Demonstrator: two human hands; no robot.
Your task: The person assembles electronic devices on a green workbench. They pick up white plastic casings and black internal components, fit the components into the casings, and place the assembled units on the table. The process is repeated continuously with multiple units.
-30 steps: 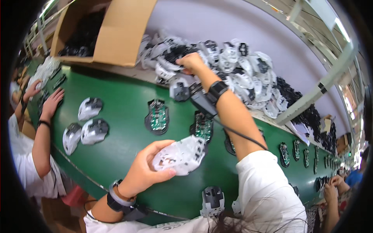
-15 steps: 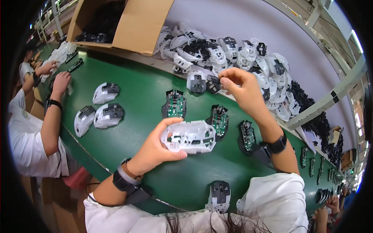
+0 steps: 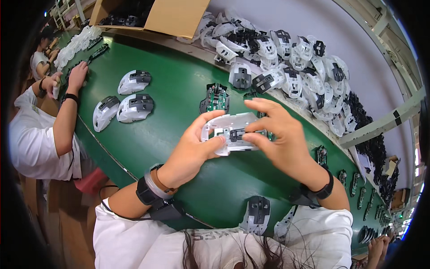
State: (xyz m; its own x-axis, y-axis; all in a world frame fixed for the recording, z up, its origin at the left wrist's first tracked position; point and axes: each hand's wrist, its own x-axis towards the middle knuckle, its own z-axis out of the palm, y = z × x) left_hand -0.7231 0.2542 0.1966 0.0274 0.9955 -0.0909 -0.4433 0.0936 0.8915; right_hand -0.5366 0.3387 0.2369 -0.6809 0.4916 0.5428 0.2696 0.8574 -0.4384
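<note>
A white plastic computer-mouse shell [image 3: 228, 120], its hollow inside facing up, rests in my left hand [image 3: 188, 150], gripped by fingers and thumb along its left end. My right hand [image 3: 289, 141] pinches a small black plastic part [image 3: 236, 134] between thumb and fingertips, down inside the shell. Just beyond the shell lies a mouse base with a green circuit board [image 3: 216, 99]; another board is mostly hidden behind my right hand. Close to my body, a white shell with a dark grey top [image 3: 257, 214] lies on the green table [image 3: 174, 85].
Three white-and-grey shells [image 3: 135, 107] sit at the left. Along the back rises a heap of shells [image 3: 268, 49], beside a cardboard box [image 3: 177, 18]. A metal beam [image 3: 385, 119] slants in at right, near rows of circuit boards [image 3: 354, 184]. A co-worker's hand [image 3: 78, 74] works at far left.
My right hand has come from the heap at the back down to the shell, bringing the black part into it. A grey-topped shell at the heap's edge now lies tilted differently. The view has shifted.
</note>
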